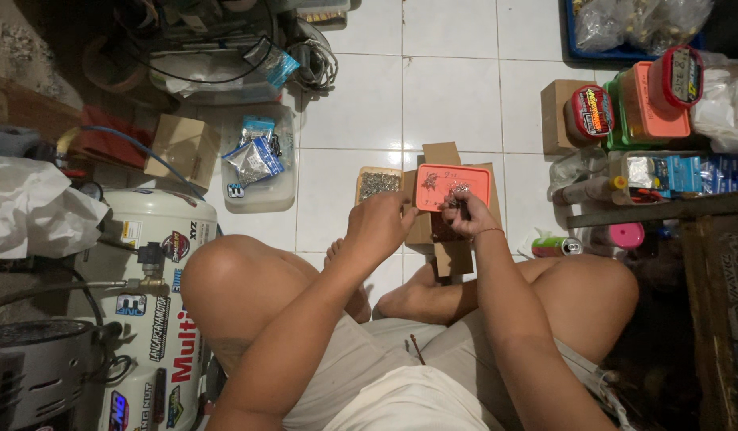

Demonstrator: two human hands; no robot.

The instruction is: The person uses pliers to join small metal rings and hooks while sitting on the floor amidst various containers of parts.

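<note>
Head view: the left hand (pixel 378 223) is curled, its hold hidden, at the left edge of the orange lid (pixel 453 186) on a cardboard box (pixel 442 215); the right hand (pixel 468 215) pinches a small dark part (pixel 462 209) at the lid's 6 o'clock edge. Bare white floor tiles (pixel 449 88) lie open at 12 o'clock, a small tray of screws (pixel 377 183) sits at the lid's 9 o'clock, and stacked containers (pixel 648 104) crowd 2 o'clock.

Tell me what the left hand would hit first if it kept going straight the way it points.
Probably the small box of tiny metal parts on the floor just beyond the left hand; the orange tray sits to its right. Depth is hard to judge from above.
</note>
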